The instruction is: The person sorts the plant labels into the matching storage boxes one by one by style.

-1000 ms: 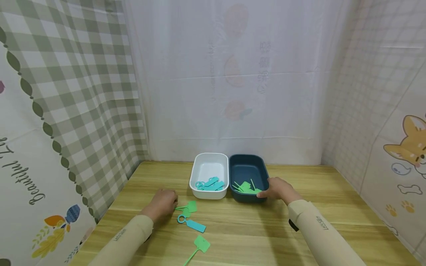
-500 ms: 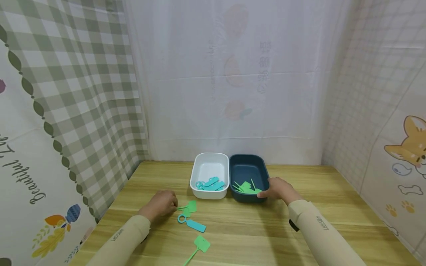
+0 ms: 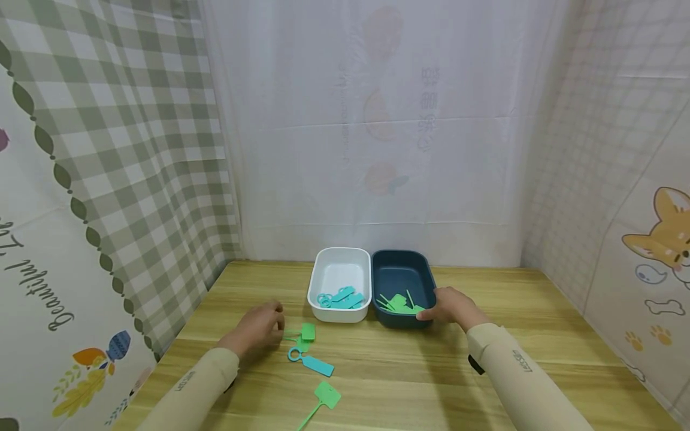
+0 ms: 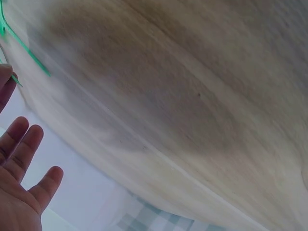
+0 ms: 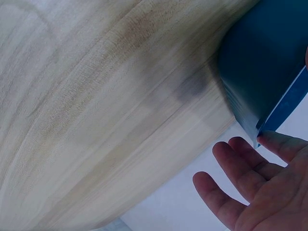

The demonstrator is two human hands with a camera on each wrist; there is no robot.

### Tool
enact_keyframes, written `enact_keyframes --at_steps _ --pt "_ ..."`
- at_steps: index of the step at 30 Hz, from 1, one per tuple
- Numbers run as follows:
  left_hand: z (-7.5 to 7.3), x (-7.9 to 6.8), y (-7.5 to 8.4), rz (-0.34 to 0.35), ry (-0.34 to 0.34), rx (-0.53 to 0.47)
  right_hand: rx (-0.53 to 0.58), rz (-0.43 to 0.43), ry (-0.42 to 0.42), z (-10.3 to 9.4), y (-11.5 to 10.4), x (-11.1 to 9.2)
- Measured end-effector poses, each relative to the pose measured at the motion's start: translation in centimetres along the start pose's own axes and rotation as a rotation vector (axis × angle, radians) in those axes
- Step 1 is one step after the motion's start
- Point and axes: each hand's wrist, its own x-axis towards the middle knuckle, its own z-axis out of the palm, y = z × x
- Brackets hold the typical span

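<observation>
My left hand (image 3: 257,328) pinches the thin stem of a green cable-tie tag (image 3: 308,331) between thumb and index finger, the other fingers spread. Beneath it lies a second green tag (image 3: 303,344), its loose stem (image 4: 31,55) showing in the left wrist view. Just in front is a blue loop tag (image 3: 317,365) with a ring end, and nearer still another green tag (image 3: 326,395). My right hand (image 3: 451,306) grips the near right corner of the dark blue bin (image 5: 267,62) by its rim, with several green tags (image 3: 398,304) inside.
Left of the dark bin, side by side with it, stands a white bin (image 3: 338,263) holding several blue loop tags (image 3: 342,297). Both are on a wooden table (image 3: 388,383). Curtains (image 3: 377,149) rise behind and at both sides.
My left hand has shifted slightly left and up, and the upper green tag has moved a little left with it. My right hand and both bins stay in place.
</observation>
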Motion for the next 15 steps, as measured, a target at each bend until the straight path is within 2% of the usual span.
enact_keyframes --at_steps 15 --pt "-1.7 -0.1 -1.7 -0.111 0.004 0.0 -0.006 0.009 0.001 0.0 0.0 -0.2"
